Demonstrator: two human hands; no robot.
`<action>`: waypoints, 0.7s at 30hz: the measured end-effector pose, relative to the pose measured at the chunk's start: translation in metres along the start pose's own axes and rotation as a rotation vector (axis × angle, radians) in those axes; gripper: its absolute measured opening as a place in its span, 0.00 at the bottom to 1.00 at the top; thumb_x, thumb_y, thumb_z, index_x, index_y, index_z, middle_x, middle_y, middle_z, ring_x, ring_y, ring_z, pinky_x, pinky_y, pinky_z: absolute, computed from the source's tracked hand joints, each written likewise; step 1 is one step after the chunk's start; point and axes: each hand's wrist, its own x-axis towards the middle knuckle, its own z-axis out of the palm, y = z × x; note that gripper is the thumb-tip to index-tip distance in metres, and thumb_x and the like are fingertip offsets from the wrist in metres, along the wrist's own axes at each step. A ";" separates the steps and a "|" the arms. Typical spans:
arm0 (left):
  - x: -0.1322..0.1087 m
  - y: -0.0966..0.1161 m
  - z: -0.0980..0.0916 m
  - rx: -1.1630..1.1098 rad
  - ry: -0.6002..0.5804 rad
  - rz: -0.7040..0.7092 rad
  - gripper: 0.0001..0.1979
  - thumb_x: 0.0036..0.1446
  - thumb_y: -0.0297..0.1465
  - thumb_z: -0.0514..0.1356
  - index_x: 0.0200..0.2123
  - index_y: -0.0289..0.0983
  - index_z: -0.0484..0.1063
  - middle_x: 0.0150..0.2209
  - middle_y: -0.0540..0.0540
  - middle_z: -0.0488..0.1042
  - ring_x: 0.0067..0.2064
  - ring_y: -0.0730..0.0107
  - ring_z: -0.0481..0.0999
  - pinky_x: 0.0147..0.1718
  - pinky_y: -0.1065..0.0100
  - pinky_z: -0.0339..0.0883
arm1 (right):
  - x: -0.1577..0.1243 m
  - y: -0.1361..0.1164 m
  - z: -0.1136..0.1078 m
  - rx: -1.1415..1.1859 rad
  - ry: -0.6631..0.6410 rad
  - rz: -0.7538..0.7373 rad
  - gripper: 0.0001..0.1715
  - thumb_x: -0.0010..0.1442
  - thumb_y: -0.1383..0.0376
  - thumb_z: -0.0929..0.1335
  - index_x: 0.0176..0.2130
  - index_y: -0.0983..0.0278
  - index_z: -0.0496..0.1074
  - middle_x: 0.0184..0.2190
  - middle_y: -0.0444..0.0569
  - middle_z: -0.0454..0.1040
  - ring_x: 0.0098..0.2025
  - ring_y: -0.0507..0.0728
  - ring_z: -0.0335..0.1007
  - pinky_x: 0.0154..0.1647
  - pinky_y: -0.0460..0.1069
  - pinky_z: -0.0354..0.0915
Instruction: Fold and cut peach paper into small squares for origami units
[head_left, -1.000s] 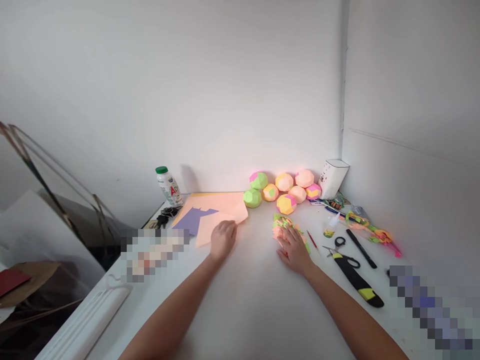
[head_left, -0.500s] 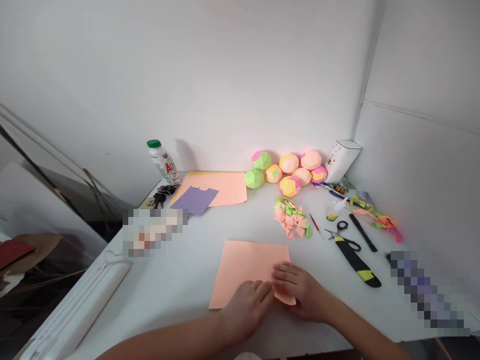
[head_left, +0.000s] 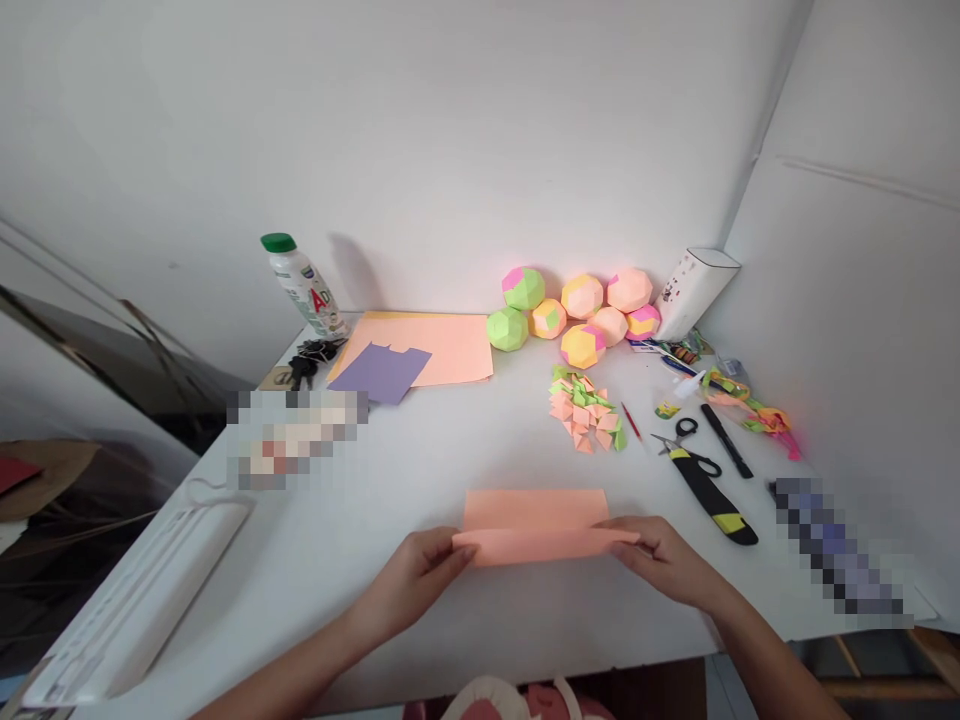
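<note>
A peach sheet of paper (head_left: 534, 510) lies near the front of the white table (head_left: 420, 460), its near edge lifted and folded over toward the far edge. My left hand (head_left: 416, 580) pinches the raised edge at its left corner. My right hand (head_left: 664, 558) pinches the same edge at its right corner. Both hands are closed on the paper. Behind it sits a heap of small folded peach and green paper pieces (head_left: 586, 412).
Several coloured paper balls (head_left: 574, 315) cluster at the back wall beside a white box (head_left: 694, 290). Peach sheets (head_left: 442, 345) and a purple sheet (head_left: 382, 372) lie back left, near a bottle (head_left: 300, 285) and keys (head_left: 306, 360). Scissors (head_left: 686, 450), a black-yellow knife (head_left: 712, 500) and a pen (head_left: 726, 440) lie right.
One second ago my left hand touched the sheets at the back and my right hand the heap of folded pieces. A peach sheet then came to the front; now both hands fold its near edge up.
</note>
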 end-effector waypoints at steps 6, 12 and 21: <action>0.013 -0.005 0.017 -0.002 0.116 -0.032 0.21 0.58 0.45 0.47 0.19 0.40 0.48 0.19 0.56 0.47 0.22 0.76 0.49 0.21 0.71 0.43 | 0.010 -0.031 -0.007 -0.268 0.220 0.160 0.30 0.63 0.52 0.63 0.60 0.60 0.62 0.44 0.52 0.75 0.41 0.56 0.73 0.36 0.50 0.72; 0.022 -0.005 0.018 -0.024 0.148 -0.027 0.20 0.58 0.43 0.49 0.19 0.39 0.50 0.18 0.56 0.48 0.22 0.76 0.49 0.21 0.71 0.42 | 0.044 -0.047 0.009 -0.641 -0.019 -0.203 0.17 0.66 0.63 0.60 0.50 0.62 0.71 0.36 0.52 0.75 0.41 0.58 0.70 0.40 0.53 0.68; 0.008 -0.014 0.025 -0.171 0.332 -0.006 0.22 0.61 0.38 0.51 0.56 0.37 0.55 0.26 0.55 0.65 0.25 0.72 0.67 0.26 0.70 0.64 | 0.077 -0.012 0.025 -0.646 -0.075 -0.288 0.21 0.64 0.70 0.58 0.53 0.63 0.69 0.33 0.51 0.75 0.34 0.56 0.69 0.35 0.51 0.66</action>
